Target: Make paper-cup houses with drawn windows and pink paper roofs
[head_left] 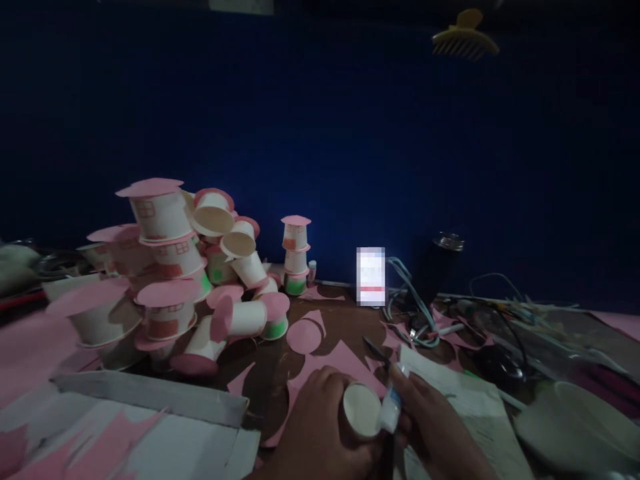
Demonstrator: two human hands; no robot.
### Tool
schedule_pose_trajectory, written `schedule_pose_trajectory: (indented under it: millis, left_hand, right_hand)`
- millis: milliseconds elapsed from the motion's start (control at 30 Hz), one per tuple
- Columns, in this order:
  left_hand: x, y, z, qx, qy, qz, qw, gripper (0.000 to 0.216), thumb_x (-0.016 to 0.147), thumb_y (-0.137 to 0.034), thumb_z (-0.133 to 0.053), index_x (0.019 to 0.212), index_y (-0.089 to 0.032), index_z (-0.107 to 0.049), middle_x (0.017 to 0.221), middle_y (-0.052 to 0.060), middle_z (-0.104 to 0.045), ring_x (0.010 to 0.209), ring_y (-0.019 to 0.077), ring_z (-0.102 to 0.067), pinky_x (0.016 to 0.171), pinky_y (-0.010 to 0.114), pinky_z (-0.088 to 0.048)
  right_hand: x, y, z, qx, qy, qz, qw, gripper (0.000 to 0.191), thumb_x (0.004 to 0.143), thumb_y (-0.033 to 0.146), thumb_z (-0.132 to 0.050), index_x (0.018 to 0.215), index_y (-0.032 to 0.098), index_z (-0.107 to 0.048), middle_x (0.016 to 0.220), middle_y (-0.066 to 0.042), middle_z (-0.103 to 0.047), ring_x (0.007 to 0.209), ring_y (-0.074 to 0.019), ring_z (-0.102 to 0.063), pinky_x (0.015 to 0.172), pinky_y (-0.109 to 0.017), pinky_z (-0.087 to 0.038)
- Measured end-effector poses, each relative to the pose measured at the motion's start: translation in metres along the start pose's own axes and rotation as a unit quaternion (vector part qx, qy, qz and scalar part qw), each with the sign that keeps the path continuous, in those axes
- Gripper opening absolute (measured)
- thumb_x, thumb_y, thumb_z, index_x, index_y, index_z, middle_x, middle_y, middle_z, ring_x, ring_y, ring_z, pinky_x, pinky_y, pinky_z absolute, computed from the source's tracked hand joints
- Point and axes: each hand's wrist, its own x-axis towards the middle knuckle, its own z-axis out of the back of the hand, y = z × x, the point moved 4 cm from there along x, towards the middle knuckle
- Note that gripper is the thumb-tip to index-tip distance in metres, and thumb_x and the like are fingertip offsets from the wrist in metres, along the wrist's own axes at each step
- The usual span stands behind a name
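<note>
My left hand [323,420] is wrapped round a small white paper cup [362,410], its round end facing me. Close to the cup's right side, my right hand [430,417] grips a small white tube with a blue mark [393,403], which looks like glue. The tube's lower end is at the cup's edge; whether they touch I cannot tell. A dark pointed blade [376,350] shows just beyond my right fingers, its other end hidden. Under my hands lies cut pink paper [340,363], with a pink paper circle [304,336] behind it.
Several cups with pink paper discs [167,260] are piled at left; a cup tower [295,253] stands behind. An open white box [150,400] holds pink scraps. A lit phone [371,277], cable [425,330], dark bottle [440,267], printed sheet [460,400] and pale bowl [575,427] are right.
</note>
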Motion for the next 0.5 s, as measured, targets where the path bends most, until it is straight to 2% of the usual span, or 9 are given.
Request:
schedule_pose_trajectory:
  millis: [200,367,500]
  left_hand:
    - [0.0004,-0.0019,-0.0007,0.018,-0.002,-0.005,1.000,0.033,0.061,-0.033,-0.069,0.088,-0.021,-0.055,0.094,0.004,-0.058,0.091,0.0229,-0.051,0.079,0.034,-0.040]
    - [0.0013,-0.0047,-0.0003,0.022,0.001,0.007,1.000,0.033,0.061,-0.033,-0.069,0.087,-0.020,-0.055,0.092,0.005,-0.057,0.089,0.0231,-0.051,0.078,0.035,-0.039]
    - [-0.0002,-0.0039,0.0018,0.019,0.011,0.031,0.999,0.037,0.058,-0.038,-0.071,0.085,-0.020,-0.054,0.093,0.005,-0.057,0.089,0.0238,-0.050,0.077,0.035,-0.038]
  right_hand:
    - [0.0039,0.0031,0.0027,-0.029,-0.049,0.015,0.998,0.038,0.068,0.053,-0.068,0.060,0.021,-0.049,0.034,0.012,-0.035,0.029,-0.0042,-0.029,0.030,-0.016,-0.025]
    - [0.0052,0.0039,0.0091,-0.035,-0.106,0.017,0.994,0.039,0.065,0.051,-0.071,0.060,0.021,-0.046,0.036,0.013,-0.032,0.031,-0.0045,-0.027,0.031,-0.015,-0.025]
    - [0.0036,0.0059,0.0098,0.004,-0.096,0.050,0.994,0.038,0.066,0.052,-0.071,0.065,0.021,-0.050,0.041,0.012,-0.034,0.035,-0.0048,-0.028,0.033,-0.016,-0.026]
